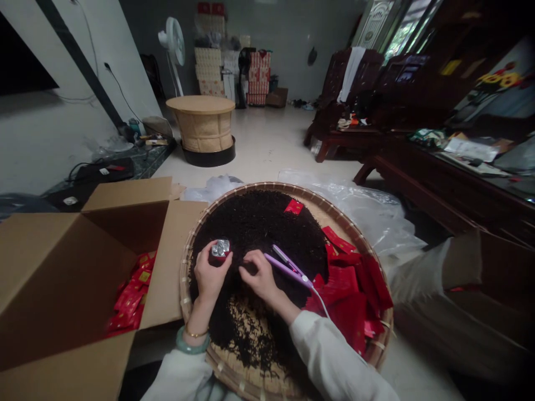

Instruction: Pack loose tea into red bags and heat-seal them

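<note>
Pale floor (267, 145) runs back past a round stand (203, 131) and a white fan (175, 42) to stacked boxes (208, 69). From my remote seat, a woven tray (316, 211) mounded with dark leaves (251, 217) fills the near middle. My left hand (212, 271) pinches a small red packet (220, 250) over the leaves, silvery end up, probably so nothing spills. Just beside it, my right hand (259, 274) has thumb and fingertips drawn together; I can't tell whether they grip anything. A purple clamp iron (288, 270) lies beside that hand, likely for easy reach, its cord (321, 302) running to my sleeve (326, 345). Flat red sachets (343, 292) crowd the tray's right side. An open carton (45, 289) holding red packets (132, 292) hems in my left arm.
</note>
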A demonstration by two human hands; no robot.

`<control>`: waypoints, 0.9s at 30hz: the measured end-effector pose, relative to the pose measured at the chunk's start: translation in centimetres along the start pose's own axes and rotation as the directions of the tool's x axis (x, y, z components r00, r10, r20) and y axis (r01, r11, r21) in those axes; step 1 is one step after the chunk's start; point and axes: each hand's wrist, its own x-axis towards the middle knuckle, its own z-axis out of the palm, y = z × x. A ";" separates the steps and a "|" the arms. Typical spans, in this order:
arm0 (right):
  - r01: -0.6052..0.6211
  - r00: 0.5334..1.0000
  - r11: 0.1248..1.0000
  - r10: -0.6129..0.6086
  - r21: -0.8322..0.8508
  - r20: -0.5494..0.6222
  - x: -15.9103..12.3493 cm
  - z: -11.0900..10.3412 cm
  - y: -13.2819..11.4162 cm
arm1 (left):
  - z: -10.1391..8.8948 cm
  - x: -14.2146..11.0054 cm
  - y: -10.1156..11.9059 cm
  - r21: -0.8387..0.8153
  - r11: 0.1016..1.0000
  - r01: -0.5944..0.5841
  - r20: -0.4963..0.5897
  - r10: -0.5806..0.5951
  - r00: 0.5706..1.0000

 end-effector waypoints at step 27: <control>-0.258 0.655 0.206 0.755 0.944 0.014 3.8 -3.7 -2.0 | -0.1 -0.4 2.6 -0.011 0.957 -0.290 0.260 0.283 0.923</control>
